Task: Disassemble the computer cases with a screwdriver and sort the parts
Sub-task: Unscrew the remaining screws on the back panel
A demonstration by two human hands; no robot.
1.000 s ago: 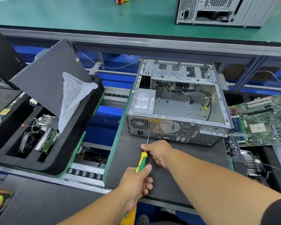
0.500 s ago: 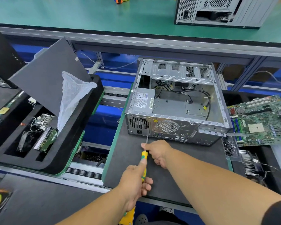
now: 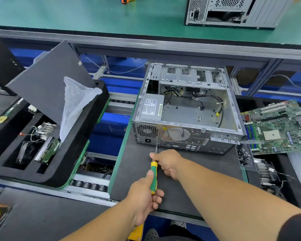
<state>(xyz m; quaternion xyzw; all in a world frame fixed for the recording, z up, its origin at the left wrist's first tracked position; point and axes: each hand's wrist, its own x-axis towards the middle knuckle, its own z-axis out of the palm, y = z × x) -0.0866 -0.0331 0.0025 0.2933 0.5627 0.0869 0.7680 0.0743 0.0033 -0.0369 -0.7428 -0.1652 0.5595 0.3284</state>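
Grey sheet steel makes up the open, lidless computer case (image 3: 186, 108), which lies on its side on a dark mat (image 3: 195, 174) at the centre of the view, rear panel toward the person. Inside, a silver power supply box (image 3: 151, 106) sits at the case's 9 o'clock and loose black cables (image 3: 196, 98) trail across the floor; where they end is hard to make out.

The green-and-yellow-handled screwdriver (image 3: 153, 178) points toward 12 o'clock, its thin shaft reaching the lower edge of the rear panel beside the power socket; the tip and any screw are too small to tell. The left hand (image 3: 142, 197) grips the handle from 6 o'clock, thumb laid along it. The right hand (image 3: 169, 162) pinches the shaft just above the handle, its fingertips hidden under the knuckles. The two hands sit close together, both directly at the case's 6 o'clock.

At 3 o'clock a green motherboard (image 3: 276, 126) is cut off by the frame edge. At 9 o'clock a black foam tray (image 3: 87, 136) holds parts partly hidden by a crumpled clear plastic bag (image 3: 76, 105) and a leaning dark panel (image 3: 49, 80). A second case (image 3: 233, 11) at 12 o'clock is cropped.
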